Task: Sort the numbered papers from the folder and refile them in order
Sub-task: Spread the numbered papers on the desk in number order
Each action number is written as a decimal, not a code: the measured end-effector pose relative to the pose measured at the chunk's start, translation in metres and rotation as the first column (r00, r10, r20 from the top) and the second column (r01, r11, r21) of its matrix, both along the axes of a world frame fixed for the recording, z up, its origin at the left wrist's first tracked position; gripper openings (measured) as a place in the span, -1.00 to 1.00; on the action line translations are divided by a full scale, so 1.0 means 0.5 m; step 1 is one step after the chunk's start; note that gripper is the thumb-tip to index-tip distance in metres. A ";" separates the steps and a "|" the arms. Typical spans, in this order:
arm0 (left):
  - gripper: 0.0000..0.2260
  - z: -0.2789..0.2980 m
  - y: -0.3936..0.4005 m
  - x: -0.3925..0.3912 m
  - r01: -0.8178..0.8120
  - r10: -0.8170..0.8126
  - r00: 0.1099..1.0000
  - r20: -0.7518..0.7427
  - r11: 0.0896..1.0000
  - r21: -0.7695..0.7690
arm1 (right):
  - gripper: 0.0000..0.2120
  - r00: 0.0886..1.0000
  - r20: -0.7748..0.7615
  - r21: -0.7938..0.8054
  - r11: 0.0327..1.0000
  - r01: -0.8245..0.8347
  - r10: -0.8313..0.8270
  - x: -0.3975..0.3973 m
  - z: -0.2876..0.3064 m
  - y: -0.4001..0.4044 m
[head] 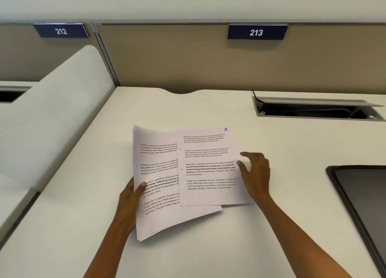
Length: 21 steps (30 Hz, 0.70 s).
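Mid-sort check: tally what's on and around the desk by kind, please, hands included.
Hands: 2, left hand, right hand
Paper stacks: 1, stack, sheet count unclear
Loose sheets: 1, sheet marked 1
Number plates: 2, 212, 213
Cable hatches: 1
Dark folders: 1
Total: 8

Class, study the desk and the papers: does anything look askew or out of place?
Yes. The sheet marked 1, pinched by the right hand, lies offset to the right over the stack in the left hand's grip, which is tilted and fanned. The cable hatch in the desk stands open.
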State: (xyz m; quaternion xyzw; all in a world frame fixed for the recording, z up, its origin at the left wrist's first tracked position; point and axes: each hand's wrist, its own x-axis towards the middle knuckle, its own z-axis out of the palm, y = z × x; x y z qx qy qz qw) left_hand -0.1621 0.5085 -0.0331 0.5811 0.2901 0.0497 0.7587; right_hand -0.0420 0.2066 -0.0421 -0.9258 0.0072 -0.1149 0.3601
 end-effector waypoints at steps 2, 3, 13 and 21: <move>-0.71 -0.004 0.017 -0.001 -0.044 0.044 0.999 -0.002 0.999 -0.018 | -0.64 0.980 -0.020 -0.135 0.970 -0.201 0.200 -0.010 -0.012 0.013; -0.72 -0.007 0.024 -0.002 -0.063 0.063 0.998 -0.005 0.998 -0.030 | -0.50 0.962 -0.052 -0.214 0.938 -0.273 0.268 -0.015 -0.021 0.021; -0.72 0.000 0.061 0.016 -0.101 0.109 0.993 0.050 0.983 -0.151 | -0.14 0.944 -0.282 -0.543 0.783 -0.305 0.173 0.067 -0.044 0.062; -0.71 -0.013 0.067 0.039 -0.019 0.026 0.999 0.045 0.990 -0.138 | -0.18 0.884 -0.266 -0.489 0.737 -0.468 0.385 0.140 -0.014 0.224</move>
